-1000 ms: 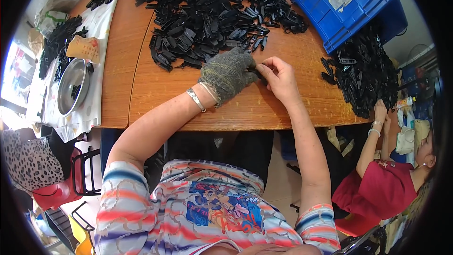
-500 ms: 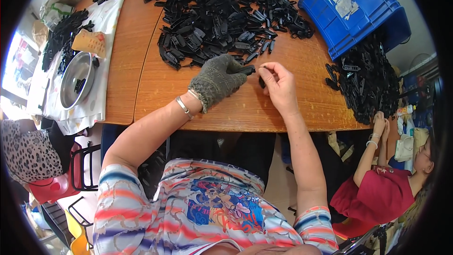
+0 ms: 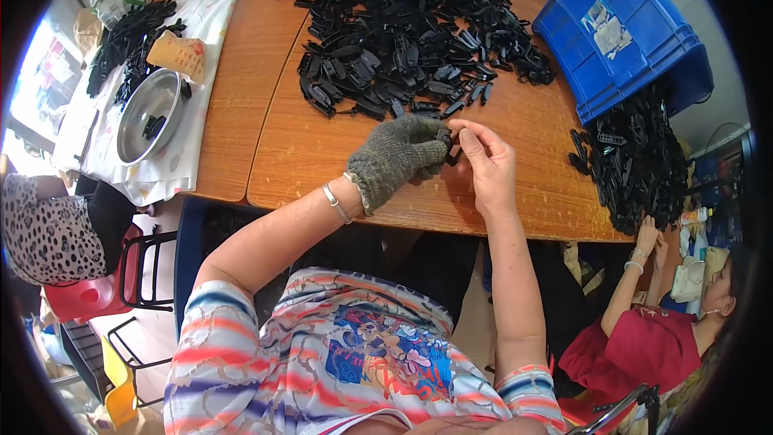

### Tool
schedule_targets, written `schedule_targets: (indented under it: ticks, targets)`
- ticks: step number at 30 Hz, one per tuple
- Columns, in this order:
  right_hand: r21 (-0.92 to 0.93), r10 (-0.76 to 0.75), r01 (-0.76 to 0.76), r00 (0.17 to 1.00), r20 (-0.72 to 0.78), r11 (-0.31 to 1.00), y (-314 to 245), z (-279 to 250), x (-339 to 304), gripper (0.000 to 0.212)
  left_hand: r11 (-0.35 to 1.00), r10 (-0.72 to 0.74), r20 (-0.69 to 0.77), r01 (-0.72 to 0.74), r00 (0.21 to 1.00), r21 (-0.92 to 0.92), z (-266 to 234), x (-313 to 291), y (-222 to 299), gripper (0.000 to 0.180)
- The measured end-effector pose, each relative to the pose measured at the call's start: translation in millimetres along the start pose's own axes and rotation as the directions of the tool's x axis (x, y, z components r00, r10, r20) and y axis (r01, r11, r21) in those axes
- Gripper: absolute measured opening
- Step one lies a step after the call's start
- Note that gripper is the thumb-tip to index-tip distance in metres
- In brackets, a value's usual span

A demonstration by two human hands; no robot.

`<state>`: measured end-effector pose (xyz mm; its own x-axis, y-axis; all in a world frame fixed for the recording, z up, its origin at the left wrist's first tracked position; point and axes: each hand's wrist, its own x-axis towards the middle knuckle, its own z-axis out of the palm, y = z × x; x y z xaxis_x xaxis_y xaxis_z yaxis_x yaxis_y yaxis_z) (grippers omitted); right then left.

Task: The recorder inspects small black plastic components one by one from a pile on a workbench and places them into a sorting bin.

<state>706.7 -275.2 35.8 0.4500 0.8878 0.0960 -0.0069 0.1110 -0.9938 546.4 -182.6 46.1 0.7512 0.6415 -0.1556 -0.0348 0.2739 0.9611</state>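
Observation:
My left hand (image 3: 396,157), in a grey-green knitted glove, is closed around a small black plastic piece (image 3: 452,150), most of it hidden by the fingers. My bare right hand (image 3: 491,165) meets it from the right, thumb and forefinger pinched at the end of that piece. Whether a second small part sits in the right fingers cannot be made out. Both hands are above the wooden table (image 3: 322,169), near its front edge. Just beyond them spreads a large heap of elongated black plastic pieces (image 3: 403,48).
A blue crate (image 3: 636,40) lies tipped at the right, beside another black heap (image 3: 636,161). A co-worker in a red top (image 3: 652,346) has hands at that heap. On the left, a metal bowl (image 3: 133,141) and a piece of brown cardboard (image 3: 177,55) rest on a white cloth (image 3: 213,24).
My hands have come together: the gap between the gloved fingers and my right fingertips has closed at the black piece. The whole view has shifted slightly.

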Motion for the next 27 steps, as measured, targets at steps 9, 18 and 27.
schedule_targets:
  ticks: [9,18,27]
  targets:
    - [0.156,0.153,-0.151,0.988,-0.003,0.976,10.8,-2.3,3.3,0.029,0.996,-0.024,0.162,0.037,0.987,-0.077,3.9,-1.9,-2.9,0.029]
    - [0.078,0.057,-0.055,0.998,-0.021,0.995,3.9,3.0,-18.5,0.025,0.991,0.03,0.103,-0.016,0.994,-0.134,-2.6,1.6,-6.6,0.03]
    - [-0.281,-0.293,0.28,0.956,-0.004,0.918,-15.0,8.5,-29.7,0.02,0.996,0.031,0.008,-0.03,0.999,-0.08,-0.3,-3.8,-1.2,0.028]
